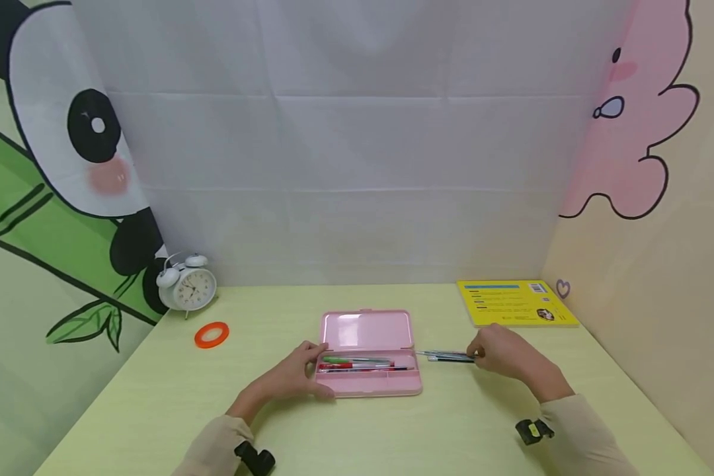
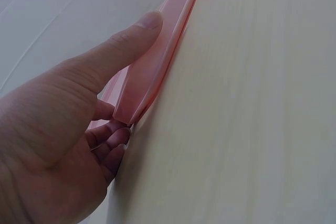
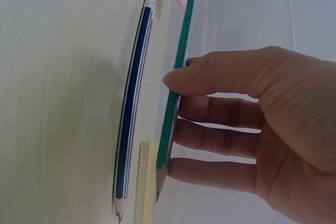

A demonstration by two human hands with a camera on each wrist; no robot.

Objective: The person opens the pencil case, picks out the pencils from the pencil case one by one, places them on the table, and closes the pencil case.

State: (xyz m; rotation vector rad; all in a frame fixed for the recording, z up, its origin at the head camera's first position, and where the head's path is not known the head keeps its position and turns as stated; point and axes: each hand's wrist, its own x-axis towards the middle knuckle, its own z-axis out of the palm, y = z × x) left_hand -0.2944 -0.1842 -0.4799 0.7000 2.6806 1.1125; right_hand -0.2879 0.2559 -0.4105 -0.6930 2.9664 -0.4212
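A pink pencil case (image 1: 376, 385) lies on the table with its lid (image 1: 387, 330) raised at the back. Inside it are a green pen (image 1: 336, 359), a red pen (image 1: 340, 365) and other slim writing tools. My left hand (image 1: 294, 373) grips the case's left end, thumb on the front side and fingers curled round the corner. To the right of the case, my right hand (image 1: 508, 354) pinches a green pencil (image 3: 182, 51) between thumb and fingers, its sharpened tip pointing back toward the hand. Beside it a dark blue striped pencil (image 3: 134, 98) lies on the table.
A white alarm clock (image 1: 193, 289) stands at the back left, with an orange ring (image 1: 211, 335) in front of it. At the back right lies a yellow book (image 1: 506, 307), just behind my right hand. A pale cloth (image 1: 357, 165) hangs behind the table.
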